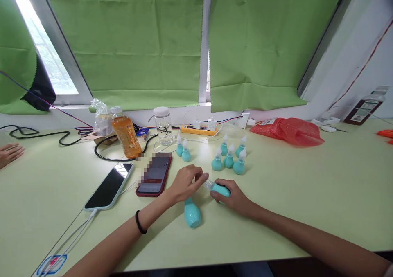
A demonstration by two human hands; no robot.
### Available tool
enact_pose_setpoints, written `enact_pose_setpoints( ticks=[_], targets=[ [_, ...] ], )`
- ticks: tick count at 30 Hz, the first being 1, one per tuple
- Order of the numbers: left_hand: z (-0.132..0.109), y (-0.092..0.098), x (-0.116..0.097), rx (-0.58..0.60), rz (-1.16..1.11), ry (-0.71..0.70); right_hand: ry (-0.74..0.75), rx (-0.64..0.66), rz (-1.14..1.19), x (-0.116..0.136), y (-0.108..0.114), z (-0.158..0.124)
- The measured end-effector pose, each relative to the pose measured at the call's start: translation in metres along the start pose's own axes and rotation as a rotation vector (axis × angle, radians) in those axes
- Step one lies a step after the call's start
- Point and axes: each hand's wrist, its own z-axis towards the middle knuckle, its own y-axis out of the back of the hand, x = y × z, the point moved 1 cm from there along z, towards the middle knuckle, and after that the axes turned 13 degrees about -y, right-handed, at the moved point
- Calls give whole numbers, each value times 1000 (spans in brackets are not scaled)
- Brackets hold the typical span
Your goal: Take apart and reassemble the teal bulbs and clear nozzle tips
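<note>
My right hand (231, 195) is wrapped round a teal squeeze bulb (221, 190), held on its side with its clear nozzle (209, 184) pointing left. Thumb and fingertips of my left hand (188, 182) close on the nozzle's end, which they partly cover. Below my left wrist a larger teal bulb (192, 215) lies on the table, its upper part hidden by the hand. Several small teal bulbs with clear pointed tips (229, 160) stand upright beyond my right hand. Two more such bulbs (186, 154) stand beyond my left hand.
Left of my hands lie a red-cased phone (153, 176) and a white-cased phone (109, 187) with cables. Behind stand an orange drink bottle (126, 133), a clear jar (164, 127) and a power strip (199, 130). A red plastic bag (288, 131) lies back right. Another person's hand (10, 153) rests far left.
</note>
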Motion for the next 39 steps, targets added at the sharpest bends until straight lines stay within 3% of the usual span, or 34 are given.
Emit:
enact_pose_setpoints(
  ticks=[5, 11, 15, 25, 30, 32, 36, 39],
  targets=[
    [1, -9, -6, 73, -127, 7, 10, 24, -23, 2, 0, -2],
    [2, -9, -7, 138, -618, 146, 15, 104, -6, 12, 0, -7],
    [2, -11, -4, 159, -829, 188, 37, 145, -4, 16, 0, -10],
    [1, -15, -2, 212, -1057, 228, 63, 207, 0, 17, -3, -11],
    [4, -7, 5, 86, -1298, 301, 152, 139, -102, 14, 1, -10],
    [7, 0, 12, -34, -1247, 312, 113, 68, -65, 11, 4, -7],
    [10, 13, 31, -299, -830, 332, 67, -56, 18, 7, 9, 0],
    [7, 15, 43, -362, -433, 337, 109, -144, -43, 6, 11, 4]
  ],
)
